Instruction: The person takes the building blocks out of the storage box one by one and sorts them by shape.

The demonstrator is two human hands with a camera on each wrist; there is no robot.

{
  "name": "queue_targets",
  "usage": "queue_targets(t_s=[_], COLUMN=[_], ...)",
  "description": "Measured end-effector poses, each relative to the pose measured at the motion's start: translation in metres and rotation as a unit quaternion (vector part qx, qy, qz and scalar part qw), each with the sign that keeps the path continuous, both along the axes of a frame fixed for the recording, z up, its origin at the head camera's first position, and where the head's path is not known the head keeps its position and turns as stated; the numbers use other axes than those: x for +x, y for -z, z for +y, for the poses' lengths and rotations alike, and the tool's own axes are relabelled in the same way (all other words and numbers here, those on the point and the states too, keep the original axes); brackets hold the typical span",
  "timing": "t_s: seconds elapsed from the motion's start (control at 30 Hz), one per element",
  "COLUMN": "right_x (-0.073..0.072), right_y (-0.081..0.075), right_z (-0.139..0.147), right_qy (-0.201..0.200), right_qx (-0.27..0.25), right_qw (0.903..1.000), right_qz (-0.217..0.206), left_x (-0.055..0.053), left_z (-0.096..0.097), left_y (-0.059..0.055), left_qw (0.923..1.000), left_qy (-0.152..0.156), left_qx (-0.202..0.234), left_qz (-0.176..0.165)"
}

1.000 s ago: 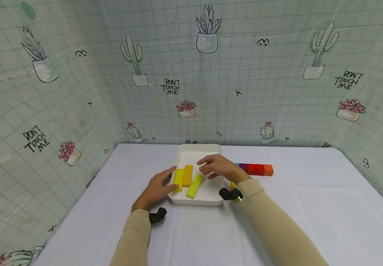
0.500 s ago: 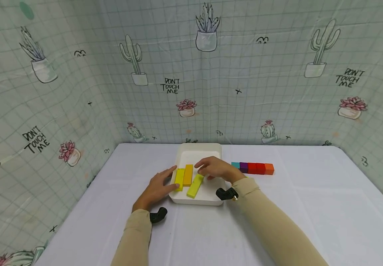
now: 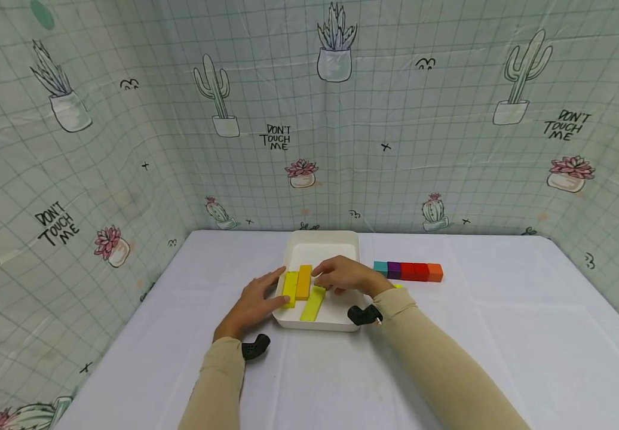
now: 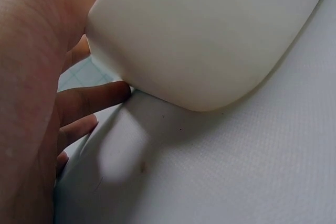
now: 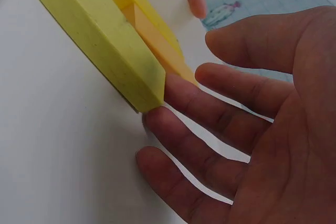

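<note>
Head view: right grip (image 3: 344,273) loose against lime block (image 3: 313,306), orange block (image 3: 303,283) beside, cubes (image 3: 414,272) beyond, left grip (image 3: 253,303) around tray (image 3: 327,251)

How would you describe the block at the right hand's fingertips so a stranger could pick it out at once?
On the white table sits a white tray. Inside it, the greenish-yellow block lies with its far end by the right hand. Unlike its neighbours, the bright yellow block and the orange block, which lie nearly parallel, it lies at a slant and has a greener tint.
</note>
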State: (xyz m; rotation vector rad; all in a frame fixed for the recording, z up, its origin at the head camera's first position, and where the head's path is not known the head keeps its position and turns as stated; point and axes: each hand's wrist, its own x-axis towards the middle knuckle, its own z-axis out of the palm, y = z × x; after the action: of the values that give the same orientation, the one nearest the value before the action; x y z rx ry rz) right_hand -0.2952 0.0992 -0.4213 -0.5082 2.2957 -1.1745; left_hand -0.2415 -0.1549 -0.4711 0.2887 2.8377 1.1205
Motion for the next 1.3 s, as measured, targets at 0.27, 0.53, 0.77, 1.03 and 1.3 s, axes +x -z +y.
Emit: queue_targets(t_s=[0.27,0.53,0.77,1.03,1.3], right_x=[-0.002,-0.001,0.004,0.009,0.012], right_y=[0.003,0.004,0.001,-0.002,0.003], right_z=[-0.002,-0.001,-0.005,-0.007,-0.008], right_qy=[0.002,0.017,0.024,0.009,-0.058], right_qx=[-0.005,-0.045,-0.066,-0.076,-0.075], right_qw=[0.9999,0.9988,0.9975,0.9970,0.9938], right_qz=[-0.012,-0.011,-0.013,-0.011,-0.057], left_x=[0.000,0.000,0.000,0.002,0.002], left_z=[0.000,0.000,0.000,0.001,0.000], left_y=[-0.001,-0.002,-0.002,-0.002,-0.002], left_qw=[1.0000,1.0000,0.9999,0.9994,0.9995], left_qy=[-0.001,0.000,-0.009,-0.021,-0.017], left_qx=[-0.002,-0.003,-0.003,0.002,0.004], left_qz=[-0.003,-0.002,-0.012,-0.028,-0.025])
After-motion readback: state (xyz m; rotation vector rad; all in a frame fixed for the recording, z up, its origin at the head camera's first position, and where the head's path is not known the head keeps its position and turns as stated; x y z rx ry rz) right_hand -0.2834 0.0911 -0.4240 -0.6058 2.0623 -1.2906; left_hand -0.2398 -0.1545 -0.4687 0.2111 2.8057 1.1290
